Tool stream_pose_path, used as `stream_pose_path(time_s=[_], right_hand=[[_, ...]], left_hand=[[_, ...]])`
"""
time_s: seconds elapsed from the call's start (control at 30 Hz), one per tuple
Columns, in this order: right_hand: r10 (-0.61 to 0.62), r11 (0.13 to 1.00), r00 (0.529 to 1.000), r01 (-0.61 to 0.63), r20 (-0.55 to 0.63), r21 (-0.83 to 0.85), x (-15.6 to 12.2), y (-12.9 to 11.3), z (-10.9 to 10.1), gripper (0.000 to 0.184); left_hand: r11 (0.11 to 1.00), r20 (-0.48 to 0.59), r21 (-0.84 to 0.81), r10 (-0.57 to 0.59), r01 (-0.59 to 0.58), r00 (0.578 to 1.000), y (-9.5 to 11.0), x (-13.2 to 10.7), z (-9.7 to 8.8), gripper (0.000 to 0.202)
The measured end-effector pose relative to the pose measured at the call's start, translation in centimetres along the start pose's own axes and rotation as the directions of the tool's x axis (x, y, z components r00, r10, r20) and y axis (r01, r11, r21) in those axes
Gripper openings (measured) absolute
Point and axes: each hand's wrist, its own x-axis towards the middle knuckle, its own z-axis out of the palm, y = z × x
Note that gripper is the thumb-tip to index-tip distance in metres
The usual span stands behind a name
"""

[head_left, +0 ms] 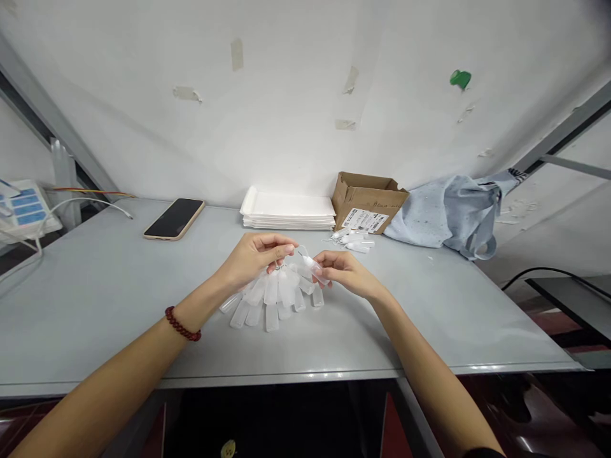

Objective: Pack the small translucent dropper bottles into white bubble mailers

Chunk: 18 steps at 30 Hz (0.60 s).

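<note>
My left hand (255, 257) is closed over the top of a bunch of several translucent white plastic pieces (272, 296) that fan out below it onto the grey table (95, 299). My right hand (346, 270) pinches one small clear piece with a thin metal tip (312, 264), held close to the left hand's fingertips. A red bead bracelet (182, 325) sits on my left wrist. Both hands hover just above the middle of the table.
A few loose clear pieces (356, 240) lie by an open cardboard box (367, 202). A stack of white trays (289, 210) and a dark phone (174, 218) sit further back. A pale blue cloth bag (453, 213) lies right. A device with cables (23, 210) stands far left.
</note>
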Motion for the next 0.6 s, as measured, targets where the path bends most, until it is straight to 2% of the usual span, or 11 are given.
stream_pose_path(time_s=[0.13,0.3,0.6], right_hand=[[-0.024,0.999,1.000,0.024,0.004,0.042,-0.16,-0.03,0.09,0.013],[-0.029,0.998,0.999,0.029,-0.013,0.052,-0.20,-0.08,0.14,0.012],[-0.017,0.998,0.999,0.019,-0.036,0.060,-0.11,-0.09,0.36,0.016]], left_hand=[[0.996,0.007,-0.072,-0.045,0.045,0.999,-0.25,0.10,0.00,0.019],[0.995,0.009,-0.104,-0.004,0.005,1.000,-0.61,0.14,-0.17,0.015],[0.985,0.020,-0.162,-0.060,0.062,0.998,-0.39,0.06,0.08,0.017]])
